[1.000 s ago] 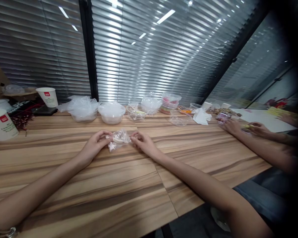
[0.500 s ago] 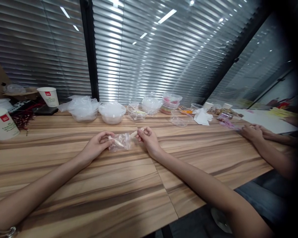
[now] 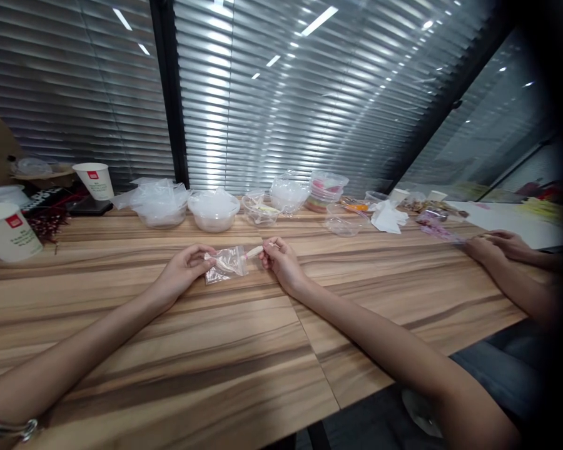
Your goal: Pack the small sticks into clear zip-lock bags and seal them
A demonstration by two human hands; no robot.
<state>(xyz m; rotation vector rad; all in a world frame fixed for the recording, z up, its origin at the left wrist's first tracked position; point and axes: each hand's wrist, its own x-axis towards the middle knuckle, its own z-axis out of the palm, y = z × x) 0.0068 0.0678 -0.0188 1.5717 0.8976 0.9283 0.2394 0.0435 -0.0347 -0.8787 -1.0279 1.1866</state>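
Left hand (image 3: 186, 267): fingertips pinched on small clear bag (image 3: 225, 265), mid wooden surface (image 3: 244, 362). Right hand (image 3: 282, 261): fingertips closed on pale stick (image 3: 254, 252) poking from bag's right end. Far left, white paper cup (image 3: 8, 232): red label, writing unreadable.

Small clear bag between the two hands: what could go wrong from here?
1. The left hand pinches only one end of the small clear bag. The bag may slip free or tear if the right hand pulls harder on the pale stick.
2. Only fingertips hold the pale stick, near its end, so it could drop onto the wooden table.
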